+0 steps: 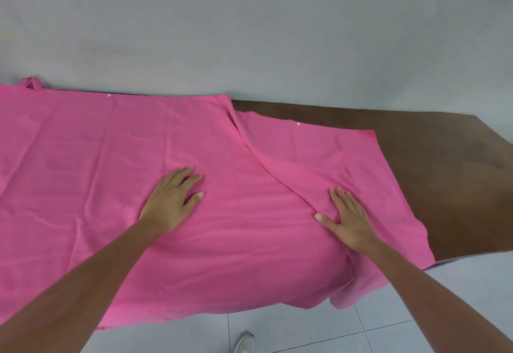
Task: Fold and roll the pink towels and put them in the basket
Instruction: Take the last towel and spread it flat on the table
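While both arms reach forward from the bottom of the view, a large pink towel lies spread across a dark brown worktop that stands against a pale grey wall. At the far left, a small pink loop of cloth sticks up at the back edge, against the wall. The towel covers the left and middle of the worktop and hangs over the near edge towards the floor. The left hand rests flat on the cloth near the middle, palm down, fingers stretched out and slightly spread, gripping nothing. Just right of it a long diagonal fold runs from the back edge down towards the right hand, where one layer of pink cloth overlaps another. The right hand also lies flat and open on the cloth, thumb out to the left, pressing beside that fold. Farther right the towel ends in a slanted edge and the bare worktop shows. Below, a white tiled floor and the tip of a light shoe appear.
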{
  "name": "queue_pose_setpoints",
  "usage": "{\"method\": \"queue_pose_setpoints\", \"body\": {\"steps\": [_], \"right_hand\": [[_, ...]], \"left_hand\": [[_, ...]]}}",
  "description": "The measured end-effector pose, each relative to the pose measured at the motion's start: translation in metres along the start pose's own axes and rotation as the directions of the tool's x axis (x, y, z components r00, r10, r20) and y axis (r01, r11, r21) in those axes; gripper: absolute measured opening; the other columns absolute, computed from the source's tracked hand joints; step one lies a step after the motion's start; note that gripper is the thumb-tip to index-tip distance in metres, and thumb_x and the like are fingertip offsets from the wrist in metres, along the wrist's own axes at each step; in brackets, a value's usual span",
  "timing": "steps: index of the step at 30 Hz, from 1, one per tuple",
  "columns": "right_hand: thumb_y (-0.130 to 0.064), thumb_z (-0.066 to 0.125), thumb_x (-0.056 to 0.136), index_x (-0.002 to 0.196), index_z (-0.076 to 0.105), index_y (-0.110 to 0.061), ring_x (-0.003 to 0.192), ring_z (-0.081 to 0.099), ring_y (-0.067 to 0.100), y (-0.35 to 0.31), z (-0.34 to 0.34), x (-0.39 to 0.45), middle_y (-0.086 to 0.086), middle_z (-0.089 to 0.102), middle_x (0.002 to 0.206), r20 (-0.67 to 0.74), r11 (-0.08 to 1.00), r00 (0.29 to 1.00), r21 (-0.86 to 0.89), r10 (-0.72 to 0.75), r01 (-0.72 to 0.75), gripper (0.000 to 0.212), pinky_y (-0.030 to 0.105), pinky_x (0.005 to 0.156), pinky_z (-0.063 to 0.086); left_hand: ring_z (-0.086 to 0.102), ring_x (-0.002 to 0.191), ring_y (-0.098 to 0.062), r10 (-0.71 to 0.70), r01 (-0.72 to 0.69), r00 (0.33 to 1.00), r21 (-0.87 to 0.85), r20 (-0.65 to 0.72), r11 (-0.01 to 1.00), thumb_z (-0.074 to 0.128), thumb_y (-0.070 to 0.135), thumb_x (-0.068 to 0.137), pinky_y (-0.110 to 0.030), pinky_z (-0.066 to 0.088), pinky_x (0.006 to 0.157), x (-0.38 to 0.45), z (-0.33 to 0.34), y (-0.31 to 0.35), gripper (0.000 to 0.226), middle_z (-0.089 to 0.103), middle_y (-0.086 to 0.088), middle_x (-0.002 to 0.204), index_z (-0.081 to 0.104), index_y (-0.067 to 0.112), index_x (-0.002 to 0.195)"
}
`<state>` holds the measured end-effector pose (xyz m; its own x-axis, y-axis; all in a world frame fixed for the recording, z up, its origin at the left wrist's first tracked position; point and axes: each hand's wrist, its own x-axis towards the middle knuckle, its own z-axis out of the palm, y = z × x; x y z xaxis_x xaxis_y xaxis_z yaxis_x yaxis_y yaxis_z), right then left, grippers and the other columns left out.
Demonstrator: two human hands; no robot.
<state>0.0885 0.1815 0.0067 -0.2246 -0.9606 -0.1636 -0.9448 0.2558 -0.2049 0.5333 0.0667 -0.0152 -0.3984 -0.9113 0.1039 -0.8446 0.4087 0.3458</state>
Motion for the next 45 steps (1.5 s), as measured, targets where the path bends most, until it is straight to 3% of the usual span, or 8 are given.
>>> {"method": "queue_pose_setpoints", "body": {"steps": [8,16,19,22,25,30,36,45], "right_hand": [[-0.104,-0.008,0.052,0.160,0.009,-0.032,0.155,-0.003,0.012,0.043,-0.024,0.033,-0.009,0.001,0.168,0.056,0.990,0.991,0.067,0.119,-0.123,0.130,0.036,0.126,-0.002],[-0.050,0.022,0.107,0.159,0.019,-0.024,0.155,0.002,0.013,0.063,-0.051,0.064,-0.006,0.008,0.168,0.093,0.976,0.990,0.179,0.108,-0.123,0.059,0.027,0.122,-0.004],[-0.038,0.029,0.109,0.147,0.048,-0.010,0.145,0.032,0.015,0.063,-0.061,0.059,0.004,0.043,0.153,-0.038,0.903,0.997,0.427,0.071,-0.048,0.051,0.021,0.116,0.017],[-0.032,0.045,0.106,0.131,0.061,-0.009,0.125,0.054,0.022,0.074,-0.060,0.034,0.007,0.062,0.132,-0.266,0.897,0.960,0.441,0.091,0.037,0.038,0.027,0.105,0.034],[-0.034,0.049,0.103,0.141,0.052,-0.013,0.134,0.044,0.024,0.102,-0.040,0.006,0.006,0.053,0.144,-0.353,0.947,0.933,0.318,0.070,0.050,0.043,0.033,0.111,0.032],[-0.068,0.032,0.096,0.159,0.024,-0.016,0.153,0.015,0.019,0.156,-0.017,-0.016,0.003,0.021,0.166,-0.257,0.982,0.960,0.179,0.109,-0.063,0.082,0.036,0.125,0.011],[-0.069,0.021,0.097,0.156,0.034,-0.017,0.152,0.023,0.016,0.213,-0.031,0.008,0.003,0.030,0.163,-0.257,0.998,0.966,0.064,0.029,-0.013,0.080,0.037,0.125,0.016],[-0.077,0.030,0.092,0.152,0.039,-0.016,0.151,0.025,0.020,0.271,-0.063,0.070,0.004,0.034,0.161,-0.214,0.988,0.970,0.128,0.115,-0.089,0.086,0.039,0.125,0.017]], "left_hand": [[0.026,0.148,-0.022,0.018,-0.017,1.000,0.058,-0.011,0.998,0.024,0.059,0.096,-0.043,0.023,0.122,-0.001,0.000,0.003,0.065,0.035,0.002,0.158,0.044,0.027,0.149],[0.055,0.092,-0.043,-0.156,0.193,0.978,0.317,-0.138,0.929,0.070,0.030,0.082,-0.053,0.047,0.080,0.042,0.001,0.051,0.037,0.058,-0.023,0.101,0.062,0.001,0.104],[0.055,0.086,-0.044,-0.147,0.198,0.972,0.310,-0.182,0.930,0.068,0.026,0.081,-0.051,0.046,0.076,0.063,0.006,0.100,0.032,0.059,-0.026,0.095,0.062,-0.002,0.096],[0.054,0.089,-0.039,-0.003,0.033,0.991,0.217,-0.137,0.976,0.045,0.036,0.082,-0.048,0.047,0.080,0.071,0.024,0.170,0.038,0.059,-0.019,0.101,0.061,0.006,0.100],[0.053,0.105,-0.036,0.176,-0.169,0.981,0.081,-0.083,0.982,0.040,0.044,0.085,-0.046,0.046,0.094,0.069,0.053,0.235,0.046,0.058,-0.013,0.115,0.060,0.012,0.111],[0.016,0.151,-0.030,0.371,-0.380,0.922,0.079,0.111,0.921,0.035,0.063,0.095,-0.048,0.018,0.122,0.064,0.093,0.285,0.074,0.022,-0.009,0.162,0.034,0.017,0.153],[-0.017,0.153,-0.025,0.417,-0.460,0.878,0.172,0.235,0.871,0.019,0.067,0.099,-0.046,0.003,0.125,0.065,0.100,0.283,0.076,-0.015,-0.002,0.167,-0.001,0.026,0.161],[-0.014,0.153,-0.024,0.476,-0.550,0.809,0.155,0.345,0.821,0.016,0.069,0.100,-0.047,0.000,0.121,0.056,0.094,0.275,0.076,-0.010,0.002,0.168,-0.008,0.029,0.159]]}}
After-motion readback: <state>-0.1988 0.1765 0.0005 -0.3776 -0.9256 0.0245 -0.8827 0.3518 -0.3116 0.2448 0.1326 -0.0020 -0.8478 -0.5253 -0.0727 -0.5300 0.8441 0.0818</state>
